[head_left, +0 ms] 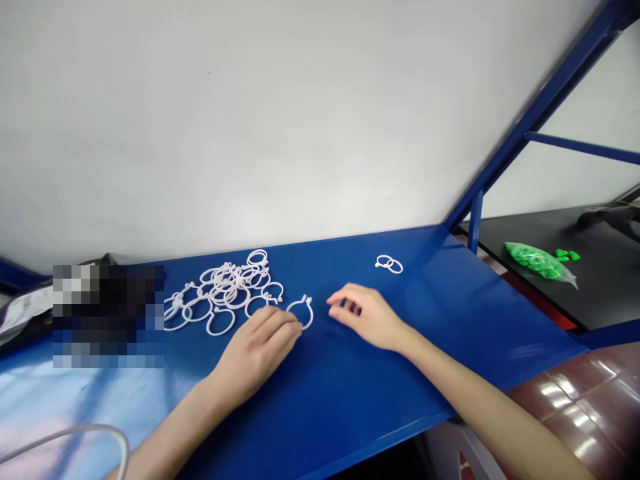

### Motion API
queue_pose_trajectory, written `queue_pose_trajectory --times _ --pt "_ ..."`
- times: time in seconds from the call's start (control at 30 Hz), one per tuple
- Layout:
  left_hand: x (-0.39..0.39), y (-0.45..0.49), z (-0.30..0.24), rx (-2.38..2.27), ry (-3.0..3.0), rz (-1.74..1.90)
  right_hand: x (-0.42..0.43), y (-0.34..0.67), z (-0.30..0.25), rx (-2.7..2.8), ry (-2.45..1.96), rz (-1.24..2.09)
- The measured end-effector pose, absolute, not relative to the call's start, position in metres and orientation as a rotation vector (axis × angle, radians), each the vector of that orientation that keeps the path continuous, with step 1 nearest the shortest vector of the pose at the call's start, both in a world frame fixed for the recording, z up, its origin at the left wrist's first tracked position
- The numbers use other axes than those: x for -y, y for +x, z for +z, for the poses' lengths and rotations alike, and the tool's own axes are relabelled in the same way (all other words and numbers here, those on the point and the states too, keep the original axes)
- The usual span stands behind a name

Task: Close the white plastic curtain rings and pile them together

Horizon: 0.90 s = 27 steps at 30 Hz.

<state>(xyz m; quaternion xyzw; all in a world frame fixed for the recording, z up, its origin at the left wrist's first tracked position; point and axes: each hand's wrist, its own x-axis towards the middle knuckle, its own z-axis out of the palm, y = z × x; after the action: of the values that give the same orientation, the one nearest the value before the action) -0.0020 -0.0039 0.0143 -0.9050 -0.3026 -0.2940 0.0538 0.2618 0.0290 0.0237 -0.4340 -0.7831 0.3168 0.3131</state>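
Note:
My left hand is closed, palm down, with its fingertips on a white curtain ring whose small eyelet end points up and away from me. Just left of that hand, a loose pile of similar white rings lies on the blue table. To the right of the held ring hovers my right hand, fingers curled but apart from the thumb, with nothing visible between them. Two overlapping white rings lie farther back on the right. The left fingers' undersides are hidden.
A black plastic package, partly pixelated, sits at the left end. A white cable crosses the lower left corner. Blue metal posts rise at the right. Beyond them, a black table bears a clear bag of green pieces.

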Motion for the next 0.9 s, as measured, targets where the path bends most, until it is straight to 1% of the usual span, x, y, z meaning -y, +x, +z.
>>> queue_pose_trajectory --times 0.03,0.1,0.23,0.33,0.43,0.53,0.63,0.8,0.9 --pt "0.007 0.001 0.014 0.871 -2.792 -0.871 -0.023 0.253 0.021 2.06 -1.066 0.988" --pt "0.012 0.006 0.013 0.803 -2.84 -0.842 -0.015 0.24 0.016 2.027 -1.018 1.14" --pt "0.017 0.012 0.009 0.774 -2.859 -0.947 -0.011 0.235 0.013 1.93 -1.06 1.269" --pt "0.019 0.014 0.007 1.012 -2.756 -1.237 -0.011 0.238 0.018 1.915 -1.065 1.24" --pt "0.019 0.017 0.006 1.348 -2.69 -1.459 -0.01 0.241 0.021 1.979 -1.022 1.097" --pt "0.017 0.017 0.005 1.543 -2.799 -1.477 -0.008 0.241 0.018 2.072 -0.952 0.967" --pt "0.016 0.015 0.005 1.669 -2.845 -1.472 -0.008 0.24 0.012 2.082 -0.919 0.937" --pt "0.017 0.015 0.005 1.76 -2.915 -1.512 -0.009 0.238 0.012 1.816 -1.036 1.139" --pt "0.019 0.017 0.005 1.783 -2.953 -1.531 -0.008 0.238 0.014 1.758 -1.05 1.21"
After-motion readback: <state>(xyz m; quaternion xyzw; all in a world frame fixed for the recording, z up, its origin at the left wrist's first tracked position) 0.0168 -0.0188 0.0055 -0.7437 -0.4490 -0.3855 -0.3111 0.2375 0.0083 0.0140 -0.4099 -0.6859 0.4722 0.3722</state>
